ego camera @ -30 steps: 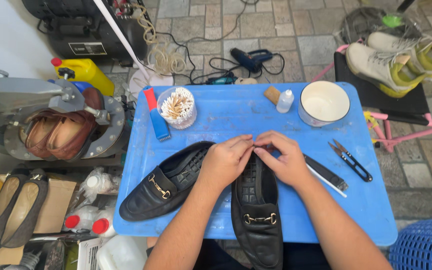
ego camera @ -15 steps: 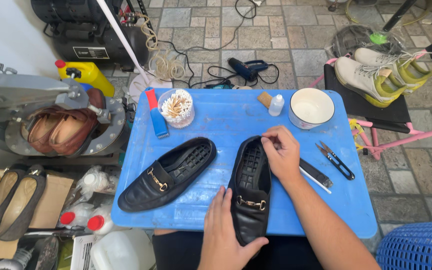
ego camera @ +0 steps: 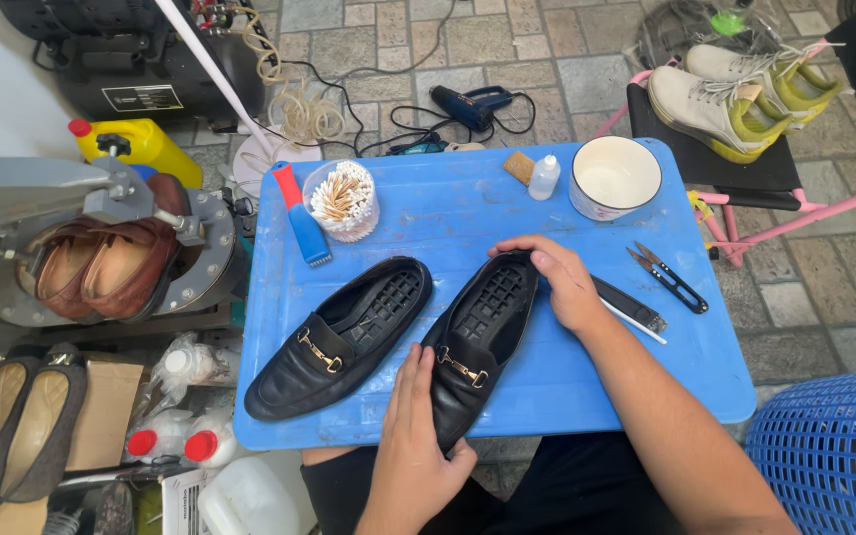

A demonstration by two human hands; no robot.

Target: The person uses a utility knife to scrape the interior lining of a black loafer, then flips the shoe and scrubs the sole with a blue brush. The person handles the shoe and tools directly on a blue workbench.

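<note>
Swung toe-leftward since a moment ago, the black leather loafer with a gold bit buckle [ego camera: 476,347] lies angled on the blue plastic table [ego camera: 567,386]. Right hand [ego camera: 559,282] grips its heel; left hand [ego camera: 418,436] cups the toe. Its matching black loafer [ego camera: 334,342] rests just beside.

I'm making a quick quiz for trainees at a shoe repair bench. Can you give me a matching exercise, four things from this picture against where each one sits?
Things:
1. white bowl
2. cotton swab cup
3. thread snips
4. brown shoes

Places:
A. in the round metal machine left of the blue table
B. table's far right corner
C. far left part of the table, beside the red and blue brush
D. table's right edge, right of the right hand

Pairs: 1-B, 2-C, 3-D, 4-A
</note>
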